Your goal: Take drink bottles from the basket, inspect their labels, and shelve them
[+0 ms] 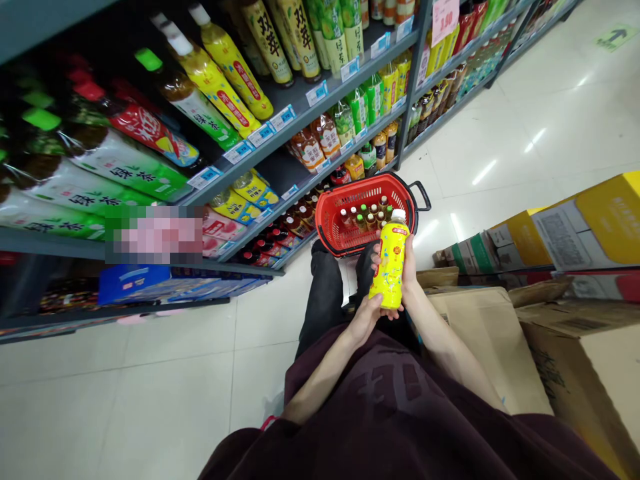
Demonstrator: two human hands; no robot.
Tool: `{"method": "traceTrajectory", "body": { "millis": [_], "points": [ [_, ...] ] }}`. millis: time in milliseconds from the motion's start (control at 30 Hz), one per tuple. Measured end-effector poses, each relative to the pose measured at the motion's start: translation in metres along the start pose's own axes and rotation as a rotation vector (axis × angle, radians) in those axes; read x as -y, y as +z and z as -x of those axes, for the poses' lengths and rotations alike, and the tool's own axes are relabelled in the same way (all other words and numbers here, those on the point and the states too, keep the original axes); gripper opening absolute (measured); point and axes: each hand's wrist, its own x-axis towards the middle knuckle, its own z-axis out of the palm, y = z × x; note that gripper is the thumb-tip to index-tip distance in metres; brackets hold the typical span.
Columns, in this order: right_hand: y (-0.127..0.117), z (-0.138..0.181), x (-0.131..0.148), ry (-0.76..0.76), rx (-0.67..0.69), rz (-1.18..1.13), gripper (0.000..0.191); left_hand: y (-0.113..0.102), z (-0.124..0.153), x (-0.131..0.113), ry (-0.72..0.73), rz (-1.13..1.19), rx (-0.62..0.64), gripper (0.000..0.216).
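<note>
A yellow drink bottle [393, 263] with a white cap is held upright in front of my body, its label facing me. My left hand [369, 312] grips it near the base, thumb across the front. Around its right side wraps my right hand [409, 267], with fingertips showing at the left edge of the bottle. Just beyond, a red shopping basket [340, 243] with a black rim and handle stands on the floor. Inside it are several small bottles [367, 217] with white, green and pale caps; the held bottle hides part of the basket's near side.
Drink shelves [300, 107] run along the left and away, full of bottles with price tags. Open cardboard boxes [485, 333] and stacked cartons [590, 227] stand close on my right. The tiled floor [530, 133] extends beyond the basket.
</note>
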Motion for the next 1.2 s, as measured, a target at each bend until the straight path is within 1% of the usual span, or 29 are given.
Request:
{"method": "traceTrajectory", "body": {
  "millis": [233,400,467,600,667,767,900,1200],
  "points": [
    [-0.001,0.001,0.0,-0.002,0.072,0.003,0.068,-0.001,0.001,0.003,0.028,-0.067,-0.004,0.06],
    [0.001,0.001,0.001,0.034,0.045,-0.001,0.063,0.001,0.003,-0.003,0.058,-0.184,-0.008,0.06],
    [0.0,0.0,0.0,0.037,0.021,0.022,0.057,0.0,0.005,-0.006,0.069,-0.29,-0.04,0.06],
    [-0.003,-0.003,-0.004,0.043,-0.043,0.092,0.038,-0.003,0.011,-0.009,0.096,-0.533,-0.135,0.057],
    [-0.004,-0.004,-0.006,0.08,-0.067,0.11,0.032,-0.005,0.013,-0.008,0.113,-0.604,-0.163,0.055],
    [-0.005,-0.005,-0.006,0.124,-0.073,0.11,0.026,-0.007,0.014,-0.006,0.128,-0.691,-0.201,0.051],
    [-0.003,-0.005,-0.005,0.12,-0.08,0.099,0.028,-0.008,0.013,-0.007,0.12,-0.726,-0.221,0.051],
    [-0.004,-0.006,-0.003,0.094,-0.073,0.08,0.036,-0.005,0.012,-0.02,0.126,-0.726,-0.208,0.05]
  ]
}}
